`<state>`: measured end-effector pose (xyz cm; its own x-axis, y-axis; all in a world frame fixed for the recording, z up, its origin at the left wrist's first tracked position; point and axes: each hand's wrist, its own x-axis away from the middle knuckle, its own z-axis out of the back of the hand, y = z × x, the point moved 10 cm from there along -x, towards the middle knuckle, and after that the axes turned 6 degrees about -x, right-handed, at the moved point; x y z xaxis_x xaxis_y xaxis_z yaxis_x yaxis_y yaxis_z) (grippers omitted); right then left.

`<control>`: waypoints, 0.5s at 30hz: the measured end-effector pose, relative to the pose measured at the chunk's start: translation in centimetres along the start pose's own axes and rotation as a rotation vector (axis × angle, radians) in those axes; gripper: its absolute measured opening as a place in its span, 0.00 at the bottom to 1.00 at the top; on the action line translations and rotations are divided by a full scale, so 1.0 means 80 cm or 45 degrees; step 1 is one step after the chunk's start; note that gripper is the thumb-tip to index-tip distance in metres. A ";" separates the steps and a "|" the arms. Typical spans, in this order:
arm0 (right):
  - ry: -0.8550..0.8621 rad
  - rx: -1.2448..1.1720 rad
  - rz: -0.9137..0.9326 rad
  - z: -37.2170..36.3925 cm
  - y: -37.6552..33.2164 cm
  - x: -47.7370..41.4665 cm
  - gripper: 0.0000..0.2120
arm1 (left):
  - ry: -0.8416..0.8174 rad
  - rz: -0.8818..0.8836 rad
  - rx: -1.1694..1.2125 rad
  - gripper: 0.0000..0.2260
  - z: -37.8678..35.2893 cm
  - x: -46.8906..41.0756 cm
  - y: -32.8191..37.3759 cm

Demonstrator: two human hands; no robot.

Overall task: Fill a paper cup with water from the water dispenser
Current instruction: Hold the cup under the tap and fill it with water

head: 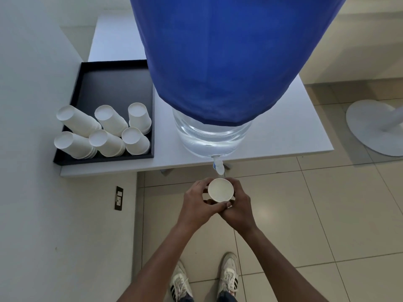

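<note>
Both hands hold one cup [220, 189] upright below the tap [218, 166]: the left hand [199, 203] wraps it from 9 o'clock, the right hand [237, 207] from 3 o'clock, each grip pressed around the cup's wall, thumbs meeting at its near side. The cup sits at about 6 o'clock from the tap, near it but not quite under the spout; whether any water is in it I cannot tell. With no free hand on the tap, one grip must probably let go, and a soft paper wall squeezed single-handed could buckle or tilt. If the rim stays short of the spout, water would likely fall on the floor [305, 214]. At 10 o'clock a black tray [113, 83] on the worktop [283, 131] carries spare cup stacks [102, 131], well clear. At 12 o'clock the blue-covered bottle [218, 62] looms overhead, and nothing blocks the tap.
</note>
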<state>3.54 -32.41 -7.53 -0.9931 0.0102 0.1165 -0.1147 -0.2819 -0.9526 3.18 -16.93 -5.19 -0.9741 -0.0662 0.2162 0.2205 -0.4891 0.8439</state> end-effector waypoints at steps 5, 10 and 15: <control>0.022 0.006 -0.012 -0.012 0.032 -0.014 0.31 | 0.033 0.013 -0.011 0.37 -0.006 -0.012 -0.020; 0.074 -0.025 -0.045 -0.022 0.058 -0.035 0.29 | 0.195 -0.085 -0.116 0.30 0.017 -0.026 -0.015; 0.110 -0.027 -0.030 -0.027 0.063 -0.058 0.29 | 0.272 -0.314 -0.265 0.26 0.025 -0.030 0.022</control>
<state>7.55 -31.76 -13.48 -0.9884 0.0996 0.1150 -0.1375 -0.2605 -0.9557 6.03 -15.94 -3.23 -0.9899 -0.0932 -0.1066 -0.0154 -0.6774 0.7355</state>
